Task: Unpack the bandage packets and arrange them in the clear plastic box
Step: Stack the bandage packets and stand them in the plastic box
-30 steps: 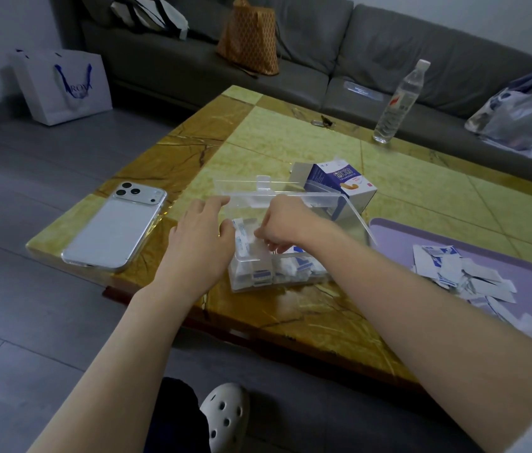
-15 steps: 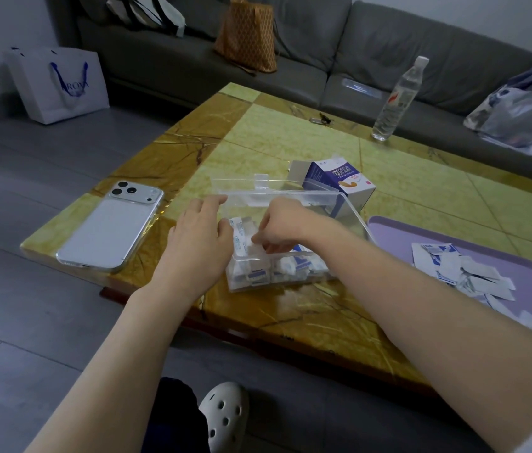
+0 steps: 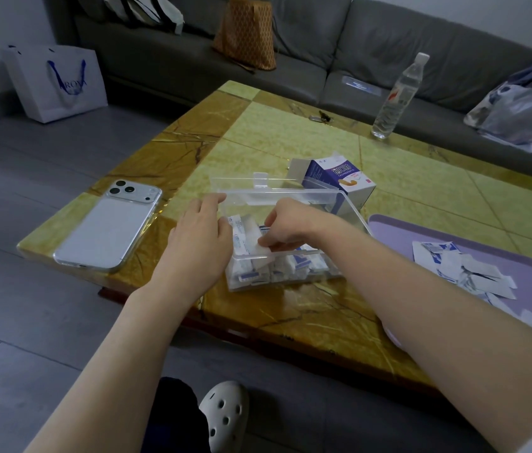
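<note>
Clear plastic box (image 3: 354, 209) near the table's (image 3: 291, 142) 6 o'clock edge holds bandage packets (image 3: 291, 268). Right hand (image 3: 286, 228), reaching in from 4 o'clock, pinches a bandage packet (image 3: 263, 249). Left hand (image 3: 199, 243), fingers straight, rests against its 9 o'clock wall.

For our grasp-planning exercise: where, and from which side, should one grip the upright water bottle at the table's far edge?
The water bottle stands upright, round and slim, with bare table before it and the sofa behind: likely best gripped round its mid-body, coming level from the near side.

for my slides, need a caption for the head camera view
Right hand pinches a bandage packet inside the clear box; left hand rests against its side.
</note>
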`<state>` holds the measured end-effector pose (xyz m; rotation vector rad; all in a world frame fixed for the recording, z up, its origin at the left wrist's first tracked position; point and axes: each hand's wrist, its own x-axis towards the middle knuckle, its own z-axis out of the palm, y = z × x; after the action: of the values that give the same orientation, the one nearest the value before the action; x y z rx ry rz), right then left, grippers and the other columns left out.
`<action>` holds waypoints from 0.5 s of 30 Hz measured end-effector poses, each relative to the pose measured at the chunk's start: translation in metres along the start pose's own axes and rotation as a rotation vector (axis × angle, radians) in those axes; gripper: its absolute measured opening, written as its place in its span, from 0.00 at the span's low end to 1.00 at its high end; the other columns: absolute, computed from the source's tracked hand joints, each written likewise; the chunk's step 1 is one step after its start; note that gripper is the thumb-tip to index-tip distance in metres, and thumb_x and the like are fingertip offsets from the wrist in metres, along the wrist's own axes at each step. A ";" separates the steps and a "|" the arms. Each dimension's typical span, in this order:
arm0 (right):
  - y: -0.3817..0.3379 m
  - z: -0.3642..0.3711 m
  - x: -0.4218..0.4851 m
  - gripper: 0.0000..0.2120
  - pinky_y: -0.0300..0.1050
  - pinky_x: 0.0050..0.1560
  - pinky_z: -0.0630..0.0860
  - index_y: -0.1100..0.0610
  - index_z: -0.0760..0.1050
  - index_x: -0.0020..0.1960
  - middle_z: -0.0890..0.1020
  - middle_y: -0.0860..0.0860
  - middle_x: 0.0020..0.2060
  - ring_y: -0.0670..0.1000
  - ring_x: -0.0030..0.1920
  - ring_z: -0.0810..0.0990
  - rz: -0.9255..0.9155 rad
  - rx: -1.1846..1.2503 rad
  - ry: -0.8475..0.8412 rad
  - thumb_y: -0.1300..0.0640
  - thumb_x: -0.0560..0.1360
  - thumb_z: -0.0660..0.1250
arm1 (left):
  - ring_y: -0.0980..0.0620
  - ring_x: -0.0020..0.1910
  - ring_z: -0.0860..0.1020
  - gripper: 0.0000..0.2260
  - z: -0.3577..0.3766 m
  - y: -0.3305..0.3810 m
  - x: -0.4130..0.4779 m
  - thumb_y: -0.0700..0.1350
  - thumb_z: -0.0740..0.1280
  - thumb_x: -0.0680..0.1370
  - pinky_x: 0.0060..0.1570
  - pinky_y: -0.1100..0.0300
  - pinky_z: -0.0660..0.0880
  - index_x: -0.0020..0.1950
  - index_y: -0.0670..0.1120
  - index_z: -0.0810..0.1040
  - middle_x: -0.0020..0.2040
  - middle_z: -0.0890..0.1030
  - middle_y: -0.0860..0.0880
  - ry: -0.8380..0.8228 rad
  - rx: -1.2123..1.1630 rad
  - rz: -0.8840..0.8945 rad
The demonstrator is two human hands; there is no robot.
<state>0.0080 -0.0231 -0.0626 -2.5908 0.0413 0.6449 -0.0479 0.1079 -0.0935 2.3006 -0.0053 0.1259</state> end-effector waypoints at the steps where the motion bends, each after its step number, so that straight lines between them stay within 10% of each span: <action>1: 0.000 0.000 -0.001 0.11 0.47 0.49 0.79 0.64 0.75 0.53 0.81 0.58 0.43 0.55 0.45 0.82 -0.004 -0.031 0.012 0.60 0.73 0.70 | 0.49 0.67 0.66 0.19 0.000 0.000 0.000 0.42 0.53 0.81 0.66 0.46 0.65 0.73 0.48 0.61 0.69 0.66 0.47 0.000 0.002 -0.003; 15: 0.000 0.001 0.001 0.16 0.53 0.55 0.78 0.66 0.73 0.59 0.82 0.62 0.50 0.58 0.50 0.83 0.004 0.058 0.015 0.62 0.74 0.69 | 0.48 0.67 0.66 0.19 0.000 0.003 -0.002 0.43 0.53 0.81 0.66 0.46 0.65 0.73 0.49 0.60 0.69 0.65 0.47 -0.018 -0.001 -0.004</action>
<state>0.0086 -0.0226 -0.0645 -2.5407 0.0687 0.6166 -0.0496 0.1057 -0.0918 2.3008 -0.0102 0.1038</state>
